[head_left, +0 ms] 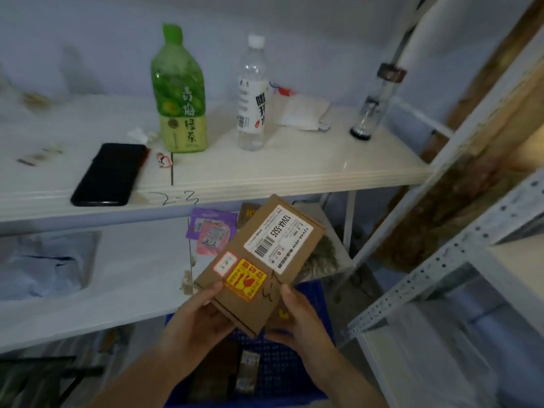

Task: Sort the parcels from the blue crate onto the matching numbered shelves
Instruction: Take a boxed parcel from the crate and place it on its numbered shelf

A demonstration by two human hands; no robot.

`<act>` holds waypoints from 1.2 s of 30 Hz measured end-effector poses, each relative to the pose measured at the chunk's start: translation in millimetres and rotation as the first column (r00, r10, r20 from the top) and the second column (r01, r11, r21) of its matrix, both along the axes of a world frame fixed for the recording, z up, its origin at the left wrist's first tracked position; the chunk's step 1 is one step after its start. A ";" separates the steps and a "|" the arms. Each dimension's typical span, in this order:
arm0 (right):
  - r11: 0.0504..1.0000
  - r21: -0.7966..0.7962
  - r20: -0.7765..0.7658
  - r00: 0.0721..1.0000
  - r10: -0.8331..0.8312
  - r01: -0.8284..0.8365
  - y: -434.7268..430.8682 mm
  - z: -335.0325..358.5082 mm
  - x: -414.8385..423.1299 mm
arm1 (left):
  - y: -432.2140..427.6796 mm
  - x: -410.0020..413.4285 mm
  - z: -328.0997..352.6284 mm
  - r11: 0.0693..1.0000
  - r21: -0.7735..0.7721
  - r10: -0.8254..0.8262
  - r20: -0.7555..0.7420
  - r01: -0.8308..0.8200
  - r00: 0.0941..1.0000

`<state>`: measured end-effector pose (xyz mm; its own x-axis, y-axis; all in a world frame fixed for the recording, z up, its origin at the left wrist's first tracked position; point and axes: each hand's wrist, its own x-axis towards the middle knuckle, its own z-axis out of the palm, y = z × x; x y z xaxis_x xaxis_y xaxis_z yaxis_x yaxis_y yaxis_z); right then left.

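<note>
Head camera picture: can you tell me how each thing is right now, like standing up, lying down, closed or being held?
box, closed, tilted, held over the crate.
left hand, holds the box's near end.
right hand, holds the box's near end too.
green bottle, upright, cap on.
water bottle, upright, cap on.
phone, lying flat, screen dark.
glass flask, upright.
crate, open on top, parcels inside.

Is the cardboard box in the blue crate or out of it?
Out. The left hand and right hand hold the cardboard box above the blue crate.
</note>
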<state>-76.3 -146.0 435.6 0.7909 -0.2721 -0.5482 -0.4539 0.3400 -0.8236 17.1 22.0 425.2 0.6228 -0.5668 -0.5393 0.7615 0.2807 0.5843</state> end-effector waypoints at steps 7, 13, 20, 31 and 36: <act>0.965 -0.229 0.195 0.965 0.176 -0.129 17.4 117.9 -22.8 | 35.3 -11.7 100.6 0.977 0.068 -0.215 0.226 0.204 0.950; 0.870 -0.476 0.193 0.951 0.243 -0.126 -10.7 260.1 -62.8 | 62.1 -0.9 222.3 0.999 0.005 -0.041 0.477 0.044 0.878; 0.764 -0.521 0.530 0.846 -0.059 0.380 8.6 381.7 -124.7 | 44.8 -40.0 349.7 0.980 -0.190 0.079 0.657 0.062 0.750; 0.304 -0.483 0.853 0.520 -0.049 0.821 12.1 526.8 -237.2 | -21.5 -127.9 518.6 0.999 -0.028 0.027 0.999 0.029 0.023; 0.153 -0.515 0.852 0.523 -0.013 0.843 12.2 558.2 -280.4 | -44.6 -180.7 554.0 0.972 -0.234 0.222 0.951 -0.029 -0.213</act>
